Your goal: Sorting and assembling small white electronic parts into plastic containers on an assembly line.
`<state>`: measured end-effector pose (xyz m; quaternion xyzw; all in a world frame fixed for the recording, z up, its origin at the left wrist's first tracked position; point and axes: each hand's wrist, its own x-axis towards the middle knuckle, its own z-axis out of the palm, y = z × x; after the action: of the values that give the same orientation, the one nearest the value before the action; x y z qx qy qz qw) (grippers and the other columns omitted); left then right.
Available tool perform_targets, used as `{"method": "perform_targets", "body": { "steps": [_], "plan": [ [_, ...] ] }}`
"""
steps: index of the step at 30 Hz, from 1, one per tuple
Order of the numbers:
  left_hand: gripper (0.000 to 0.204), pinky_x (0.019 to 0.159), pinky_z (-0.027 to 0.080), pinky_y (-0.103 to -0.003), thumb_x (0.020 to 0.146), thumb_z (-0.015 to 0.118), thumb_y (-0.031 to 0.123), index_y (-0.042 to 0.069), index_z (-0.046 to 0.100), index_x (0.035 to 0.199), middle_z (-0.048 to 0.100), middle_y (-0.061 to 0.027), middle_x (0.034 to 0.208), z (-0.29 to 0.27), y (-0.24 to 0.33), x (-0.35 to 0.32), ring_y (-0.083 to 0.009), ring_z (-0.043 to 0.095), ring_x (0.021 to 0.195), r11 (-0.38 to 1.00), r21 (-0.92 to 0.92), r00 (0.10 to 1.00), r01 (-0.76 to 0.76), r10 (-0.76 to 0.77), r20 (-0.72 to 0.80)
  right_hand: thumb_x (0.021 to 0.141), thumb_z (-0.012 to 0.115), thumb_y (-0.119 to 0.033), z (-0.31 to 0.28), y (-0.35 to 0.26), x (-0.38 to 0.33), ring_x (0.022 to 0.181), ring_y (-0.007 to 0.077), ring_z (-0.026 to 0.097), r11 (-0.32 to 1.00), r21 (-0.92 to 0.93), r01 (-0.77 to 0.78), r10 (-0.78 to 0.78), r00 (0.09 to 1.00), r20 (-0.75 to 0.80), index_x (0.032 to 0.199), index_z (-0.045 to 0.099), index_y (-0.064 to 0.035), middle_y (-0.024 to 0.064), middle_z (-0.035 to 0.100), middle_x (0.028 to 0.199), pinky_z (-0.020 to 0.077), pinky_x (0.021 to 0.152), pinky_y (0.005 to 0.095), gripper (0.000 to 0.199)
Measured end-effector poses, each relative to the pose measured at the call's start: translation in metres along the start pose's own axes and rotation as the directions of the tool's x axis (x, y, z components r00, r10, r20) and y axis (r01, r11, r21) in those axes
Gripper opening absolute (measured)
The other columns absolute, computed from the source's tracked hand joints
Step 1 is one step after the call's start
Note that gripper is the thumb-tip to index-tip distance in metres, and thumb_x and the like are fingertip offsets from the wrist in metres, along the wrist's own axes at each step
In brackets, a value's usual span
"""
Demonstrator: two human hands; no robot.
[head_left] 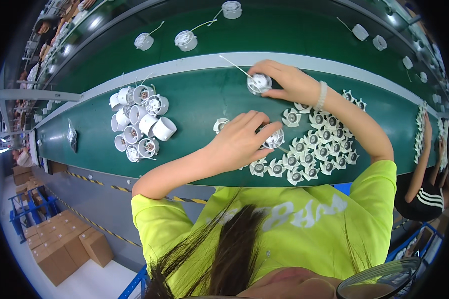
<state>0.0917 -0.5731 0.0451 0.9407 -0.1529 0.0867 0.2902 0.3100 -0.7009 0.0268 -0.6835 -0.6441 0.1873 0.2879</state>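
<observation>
My right hand (295, 83) is closed around a small white round fan (259, 84) with a thin white cable, at the far edge of the green tabletop (194, 107). Nearer to me, my left hand (240, 138) grips another white round fan housing (273, 137), partly covered by its fingers. Just beyond the left knuckles lies a white piece (220, 124), half hidden. Loose white fan impellers (309, 149) with dark ring-shaped centres spread to the right of the left hand and under the right forearm. On the left sits a cluster of white cylindrical fan housings (147, 124), some with copper coils inside.
Beyond a pale rail (194, 62) runs a green conveyor belt (264, 32) carrying several cabled white fans (186, 41). A small plastic bag (72, 135) lies at the table's left end. Another person's arm (420, 154) reaches in at the right. Cardboard boxes (67, 244) stand on the floor.
</observation>
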Motion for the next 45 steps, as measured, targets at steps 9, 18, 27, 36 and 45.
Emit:
{"method": "perform_targets", "body": {
  "steps": [9,18,27,36,45],
  "plan": [
    [0.052,0.084,0.051,-0.036,0.078,0.077,0.014,0.011,0.056,0.126,0.054,-0.0084,0.110,-0.004,-0.024,0.007,-0.0271,0.058,0.096,0.993,0.090,0.996,0.077,-0.080,0.029,0.080,0.068,-0.016,-0.131,0.178,-0.016,0.120,0.0412,0.052,0.399,-0.772,-0.496,0.088,0.858,-0.506,0.128,0.063,-0.0213,0.0155,0.055,0.134,0.0442,0.099,0.0494,0.049],
    [0.054,0.091,0.049,-0.034,0.082,0.076,0.016,0.016,0.060,0.134,0.058,-0.0055,0.120,-0.011,-0.053,0.011,-0.0242,0.059,0.103,0.974,0.129,0.983,0.185,-0.185,-0.010,0.089,0.066,-0.008,-0.149,0.170,-0.093,0.101,0.0314,0.063,0.667,-0.321,-0.672,0.504,0.725,-0.469,0.138,0.051,-0.0204,0.0135,0.052,0.130,0.0493,0.099,0.0392,0.052],
    [0.054,0.098,0.047,-0.043,0.082,0.078,0.026,0.013,0.060,0.131,0.058,-0.0133,0.127,-0.080,-0.131,0.015,-0.0314,0.056,0.114,0.677,0.580,0.866,0.453,-0.178,-0.468,0.073,0.080,-0.003,-0.048,0.003,-0.094,0.111,0.0222,0.063,0.923,0.340,-0.179,0.215,0.974,-0.071,0.111,0.055,-0.0134,0.0085,0.067,0.125,0.0472,0.100,0.0359,0.047],
    [0.059,0.098,0.047,-0.043,0.079,0.082,0.029,0.009,0.061,0.129,0.058,-0.0162,0.122,-0.123,-0.083,-0.055,-0.0340,0.055,0.111,0.531,0.556,0.725,0.639,-0.657,-0.207,0.071,0.080,0.000,-0.032,-0.001,-0.111,0.113,0.0256,0.065,0.948,0.125,-0.292,0.310,0.935,-0.174,0.127,0.059,-0.0089,0.0053,0.066,0.130,0.0479,0.102,0.0355,0.061],
    [0.049,0.097,0.048,-0.040,0.078,0.081,0.017,0.005,0.064,0.123,0.061,-0.0134,0.119,-0.104,-0.080,-0.079,-0.0316,0.056,0.109,0.607,0.552,0.801,0.571,-0.559,-0.214,0.073,0.080,-0.003,-0.042,0.009,-0.101,0.112,0.0249,0.065,0.949,-0.003,-0.317,0.314,0.942,-0.116,0.129,0.060,-0.0065,0.0057,0.066,0.131,0.0479,0.101,0.0346,0.059]
  ]
}}
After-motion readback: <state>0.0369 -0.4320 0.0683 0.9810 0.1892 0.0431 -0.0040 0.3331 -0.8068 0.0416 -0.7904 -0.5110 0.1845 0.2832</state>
